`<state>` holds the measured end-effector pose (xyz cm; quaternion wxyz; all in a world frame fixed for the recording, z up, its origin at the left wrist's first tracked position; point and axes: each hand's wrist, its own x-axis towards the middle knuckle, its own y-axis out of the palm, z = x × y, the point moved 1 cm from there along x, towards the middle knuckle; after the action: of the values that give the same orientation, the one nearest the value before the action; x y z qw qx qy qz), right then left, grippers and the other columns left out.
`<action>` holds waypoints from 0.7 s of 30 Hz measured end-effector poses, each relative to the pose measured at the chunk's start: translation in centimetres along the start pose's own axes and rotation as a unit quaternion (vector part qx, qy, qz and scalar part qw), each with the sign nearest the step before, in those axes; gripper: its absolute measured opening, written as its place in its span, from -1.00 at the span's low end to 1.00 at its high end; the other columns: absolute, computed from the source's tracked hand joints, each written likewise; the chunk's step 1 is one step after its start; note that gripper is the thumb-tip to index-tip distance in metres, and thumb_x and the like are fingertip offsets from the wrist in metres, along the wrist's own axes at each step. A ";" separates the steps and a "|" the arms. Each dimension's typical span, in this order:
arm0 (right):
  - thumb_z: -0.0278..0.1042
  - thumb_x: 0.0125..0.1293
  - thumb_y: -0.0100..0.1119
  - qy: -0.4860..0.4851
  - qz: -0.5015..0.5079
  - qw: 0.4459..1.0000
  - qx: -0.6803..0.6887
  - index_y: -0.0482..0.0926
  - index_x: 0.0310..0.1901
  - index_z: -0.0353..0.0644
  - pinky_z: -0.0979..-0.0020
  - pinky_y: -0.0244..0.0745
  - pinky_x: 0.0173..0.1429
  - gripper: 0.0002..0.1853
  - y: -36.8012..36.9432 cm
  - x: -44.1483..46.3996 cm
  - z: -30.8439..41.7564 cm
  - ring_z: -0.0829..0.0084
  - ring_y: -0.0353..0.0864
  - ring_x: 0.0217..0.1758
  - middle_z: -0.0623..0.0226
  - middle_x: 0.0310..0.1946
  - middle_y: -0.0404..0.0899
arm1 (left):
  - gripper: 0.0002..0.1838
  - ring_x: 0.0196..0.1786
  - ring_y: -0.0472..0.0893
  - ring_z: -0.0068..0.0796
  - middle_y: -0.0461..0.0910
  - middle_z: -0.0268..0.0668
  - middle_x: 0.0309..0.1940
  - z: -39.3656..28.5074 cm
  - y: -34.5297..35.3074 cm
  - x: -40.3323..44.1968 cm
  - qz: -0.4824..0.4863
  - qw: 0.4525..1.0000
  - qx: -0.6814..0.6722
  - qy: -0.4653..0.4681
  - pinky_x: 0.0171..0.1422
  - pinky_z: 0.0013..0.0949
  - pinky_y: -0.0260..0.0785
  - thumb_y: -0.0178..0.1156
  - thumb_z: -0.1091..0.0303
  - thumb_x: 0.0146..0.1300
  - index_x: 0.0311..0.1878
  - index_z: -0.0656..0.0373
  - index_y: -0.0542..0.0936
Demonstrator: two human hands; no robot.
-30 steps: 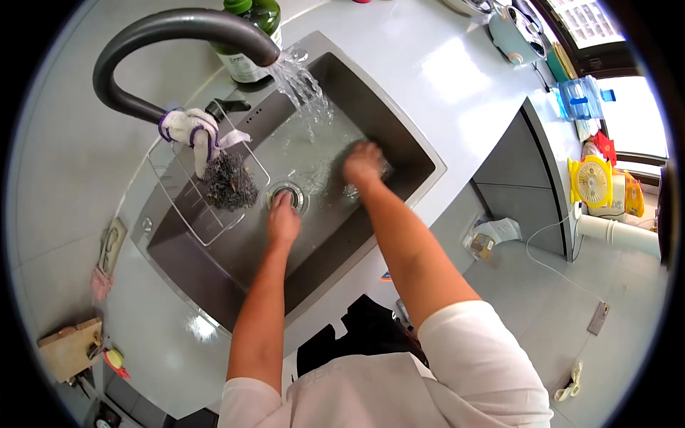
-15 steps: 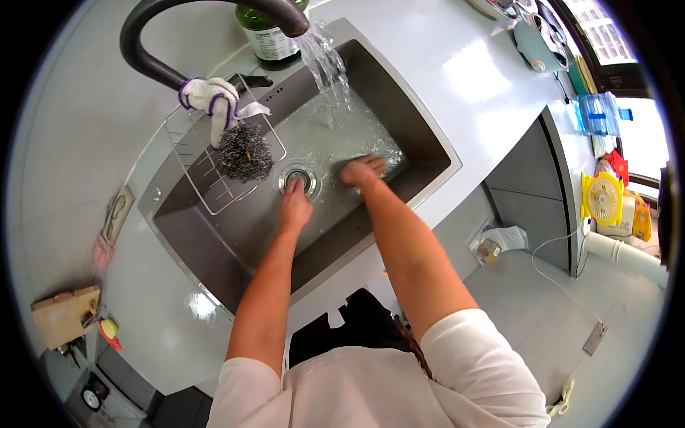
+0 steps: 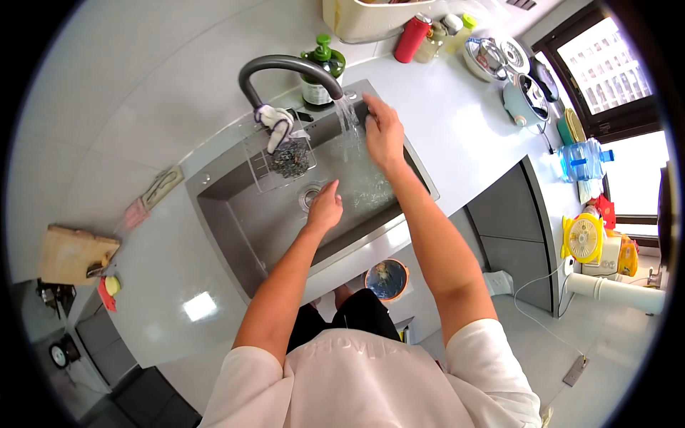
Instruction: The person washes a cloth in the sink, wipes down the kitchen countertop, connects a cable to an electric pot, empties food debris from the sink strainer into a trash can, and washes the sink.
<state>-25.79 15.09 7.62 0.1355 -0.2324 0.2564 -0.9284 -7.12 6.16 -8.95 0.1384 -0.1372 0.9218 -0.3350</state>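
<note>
Water pours from the dark faucet (image 3: 285, 63) into the grey sink (image 3: 232, 239). My right hand (image 3: 385, 134) is raised beside the falling stream, near the sink's back right edge. Its fingers are partly bent and apart, and nothing shows in them. Lower down, over the basin by the drain (image 3: 309, 197), is my left hand (image 3: 327, 208), fingers stretched out with nothing visible in it. A wire rack (image 3: 258, 167) at the left of the sink carries a dark steel-wool scrubber (image 3: 290, 158). A white glove (image 3: 275, 123) with purple trim hangs at the faucet's base.
Behind the sink stands a green pump bottle (image 3: 321, 71). Further right are a red can (image 3: 413, 38), jars and a light blue pot (image 3: 526, 101). A cutting board (image 3: 77, 255) is at the far left. A bucket (image 3: 387, 279) with an orange rim sits on the floor below the counter.
My right hand has risen out of the basin toward the faucet. My left hand has lifted off the drain. The view has shifted, showing more of the counter's back and the bucket.
</note>
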 end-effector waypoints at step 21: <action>-0.48 0.36 0.21 -0.075 0.068 0.978 0.184 0.78 0.17 -0.14 0.20 0.54 0.33 -0.63 3.0 -5.7 12.6 0.13 0.72 0.16 0.14 0.03 0.80 | -0.44 0.48 0.52 0.08 0.54 0.06 0.45 7.8 -8.8 -7.8 -0.064 0.991 0.033 -0.112 0.57 -0.03 0.39 0.07 0.45 0.40 0.47 0.26 0.49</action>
<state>-14.23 9.53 13.55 0.2577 -0.2543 0.0860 -0.9282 4.26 -2.17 -7.66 0.2233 -0.2275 0.8785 -0.3558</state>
